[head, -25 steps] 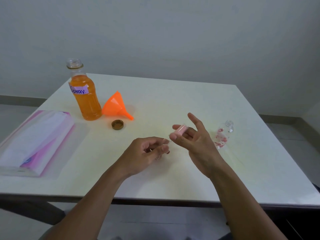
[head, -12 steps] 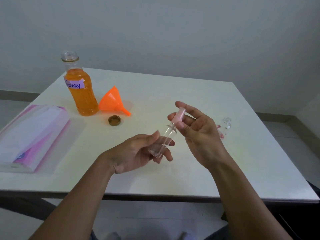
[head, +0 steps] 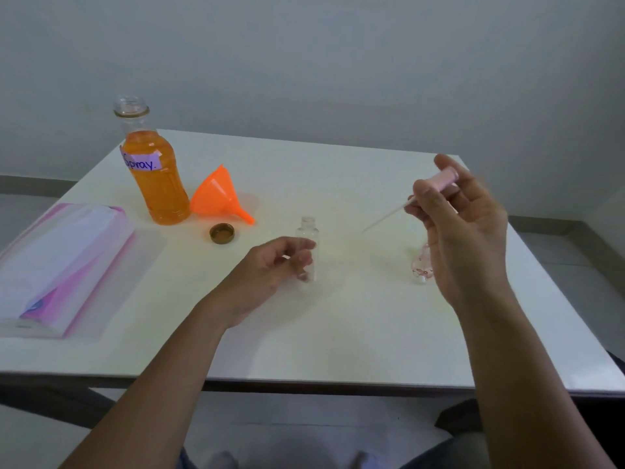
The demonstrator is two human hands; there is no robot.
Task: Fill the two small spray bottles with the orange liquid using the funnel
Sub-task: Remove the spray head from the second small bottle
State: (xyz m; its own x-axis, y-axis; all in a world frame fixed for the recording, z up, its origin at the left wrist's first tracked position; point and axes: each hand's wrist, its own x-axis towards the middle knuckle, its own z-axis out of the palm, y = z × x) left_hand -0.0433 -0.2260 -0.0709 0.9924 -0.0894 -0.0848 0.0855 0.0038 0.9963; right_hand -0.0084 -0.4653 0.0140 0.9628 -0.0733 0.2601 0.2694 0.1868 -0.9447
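Note:
A clear small spray bottle (head: 309, 242) stands upright and uncapped at the table's middle, and my left hand (head: 270, 265) grips its lower body. My right hand (head: 463, 231) is raised to the right and pinches the pink spray head (head: 441, 179), whose thin white tube (head: 385, 216) points down-left in the air. A second small bottle (head: 421, 265) with a pink flower print stands partly behind my right hand. The open bottle of orange liquid (head: 155, 174), labelled "Spray.", stands at the back left. An orange funnel (head: 220, 198) lies on its side beside it.
A brown bottle cap (head: 222, 233) lies upturned in front of the funnel. A pink and white plastic pack (head: 57, 265) lies along the left edge of the white table (head: 338, 333). A grey wall runs behind the table.
My right hand pulled the pink spray head and its tube out of the clear bottle and moved up and right. My left hand set the bottle upright on the table.

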